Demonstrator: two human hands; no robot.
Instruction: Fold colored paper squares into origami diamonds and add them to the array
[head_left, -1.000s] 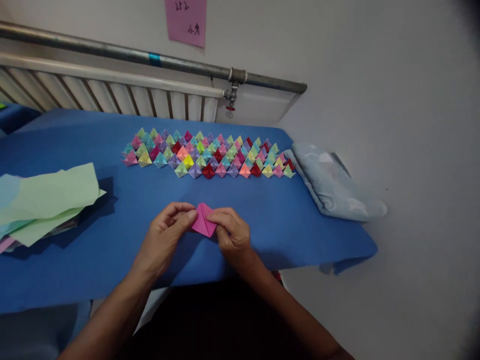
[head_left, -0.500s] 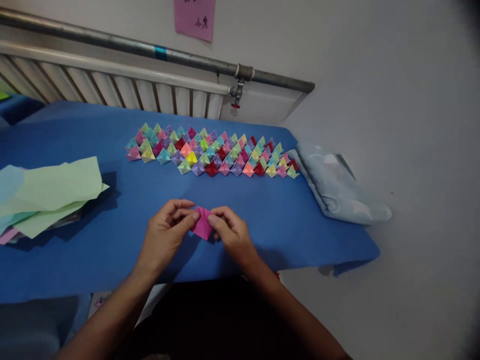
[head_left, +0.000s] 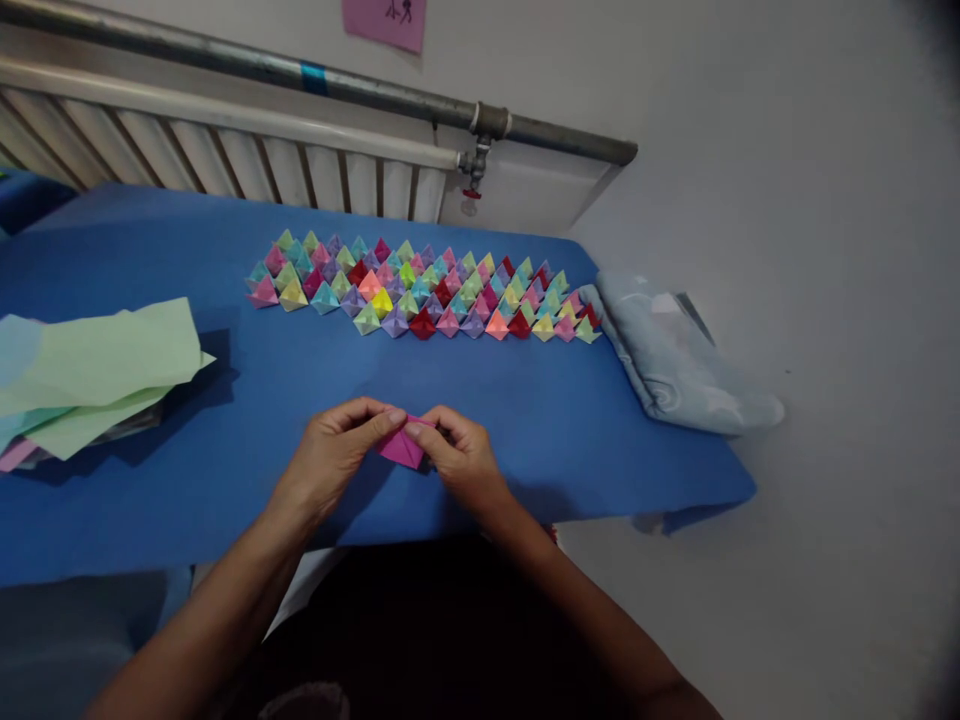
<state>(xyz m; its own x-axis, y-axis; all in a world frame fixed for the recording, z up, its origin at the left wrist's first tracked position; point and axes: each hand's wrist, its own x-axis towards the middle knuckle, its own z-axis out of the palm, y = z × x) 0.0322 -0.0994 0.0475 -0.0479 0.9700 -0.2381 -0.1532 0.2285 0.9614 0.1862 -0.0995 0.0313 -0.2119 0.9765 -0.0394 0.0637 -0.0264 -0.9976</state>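
Note:
A small folded sheet of pink origami paper [head_left: 401, 450] is held between both hands over the front part of the blue-covered table. My left hand [head_left: 341, 440] pinches its upper left side, thumb on top. From the other side my right hand [head_left: 454, 450] grips it, with the thumb pressed near the middle of the top edge. The thumbs lie close together, and the fingers behind the paper are mostly hidden. Beyond the hands stand rows of folded paper boats [head_left: 422, 322] in many colours.
On the left lies a stack of loose coloured paper [head_left: 112, 345], pale green uppermost. A folded grey-blue cloth [head_left: 667, 370] rests at the table's right end against the wall. Behind the blue tablecloth [head_left: 285, 370] are a radiator [head_left: 247, 165] and a metal pipe [head_left: 397, 100] with a valve.
My thumbs have come closer together on the pink paper, and its top edge now looks folded over. The view has tilted down slightly. The boats and paper stack stay in place.

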